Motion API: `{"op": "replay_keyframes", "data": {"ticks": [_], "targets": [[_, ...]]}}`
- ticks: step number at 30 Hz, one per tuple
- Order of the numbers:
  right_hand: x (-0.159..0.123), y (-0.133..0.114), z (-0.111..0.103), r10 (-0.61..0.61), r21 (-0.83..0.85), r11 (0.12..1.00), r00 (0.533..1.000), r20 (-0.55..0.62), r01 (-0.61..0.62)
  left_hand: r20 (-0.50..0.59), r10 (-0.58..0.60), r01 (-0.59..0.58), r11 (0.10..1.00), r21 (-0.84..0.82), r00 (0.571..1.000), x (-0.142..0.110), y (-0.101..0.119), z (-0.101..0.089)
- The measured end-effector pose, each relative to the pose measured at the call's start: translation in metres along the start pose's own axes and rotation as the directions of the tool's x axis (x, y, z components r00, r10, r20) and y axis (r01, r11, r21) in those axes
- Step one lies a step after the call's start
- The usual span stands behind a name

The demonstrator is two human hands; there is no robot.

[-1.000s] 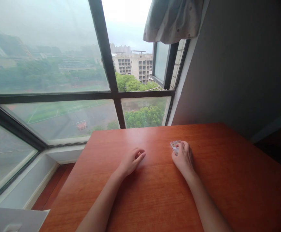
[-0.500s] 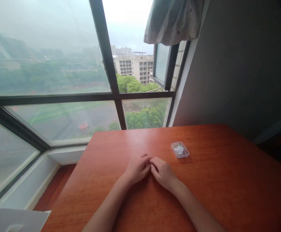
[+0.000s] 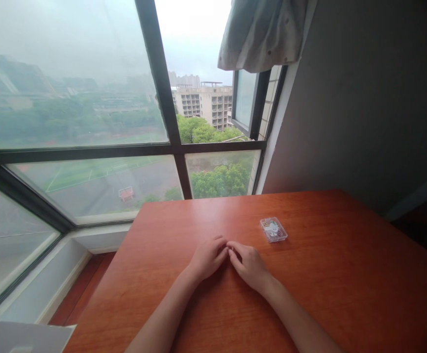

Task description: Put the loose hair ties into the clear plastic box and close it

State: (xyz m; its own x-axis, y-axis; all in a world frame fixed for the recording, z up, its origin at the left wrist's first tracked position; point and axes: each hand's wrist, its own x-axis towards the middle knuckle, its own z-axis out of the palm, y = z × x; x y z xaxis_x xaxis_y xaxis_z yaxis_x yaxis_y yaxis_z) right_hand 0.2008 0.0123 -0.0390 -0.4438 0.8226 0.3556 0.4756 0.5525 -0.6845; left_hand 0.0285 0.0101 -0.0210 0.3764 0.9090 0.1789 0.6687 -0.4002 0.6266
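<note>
My left hand and my right hand rest on the brown wooden table, their fingertips meeting in the middle. Both are loosely curved and open, with no object visible in either. A dark gap shows between the thumb and fingers of the right hand. Beyond that hand, to its right, lies a small clear plastic box holding several small coloured pieces, too small to name. Neither hand touches the box.
Large dark-framed windows line the far and left sides, with one pane swung outward. A patterned curtain hangs above it. A grey wall stands on the right. Wooden floor shows at lower left.
The view has tilted up very slightly, so the scene sits a little lower. Both hands stay in place with fingertips together, and the plastic box has not moved.
</note>
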Motion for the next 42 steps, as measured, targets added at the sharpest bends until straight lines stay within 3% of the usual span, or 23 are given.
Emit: {"op": "replay_keyframes", "data": {"ticks": [7, 42], "targets": [[0.0011, 0.0013, 0.0001, 0.093, 0.086, 0.992, 0.995, -0.031, -0.091, -0.028, -0.009, 0.009, 1.0, -0.023, 1.0, -0.0003, -0.0022, 0.0013], [0.0008, -0.001, -0.0016, 0.121, 0.079, 0.989, 0.992, 0.03, -0.123, -0.029, -0.023, 0.022, 0.999, -0.026, 0.999, -0.0005, -0.0082, 0.0037]]}}
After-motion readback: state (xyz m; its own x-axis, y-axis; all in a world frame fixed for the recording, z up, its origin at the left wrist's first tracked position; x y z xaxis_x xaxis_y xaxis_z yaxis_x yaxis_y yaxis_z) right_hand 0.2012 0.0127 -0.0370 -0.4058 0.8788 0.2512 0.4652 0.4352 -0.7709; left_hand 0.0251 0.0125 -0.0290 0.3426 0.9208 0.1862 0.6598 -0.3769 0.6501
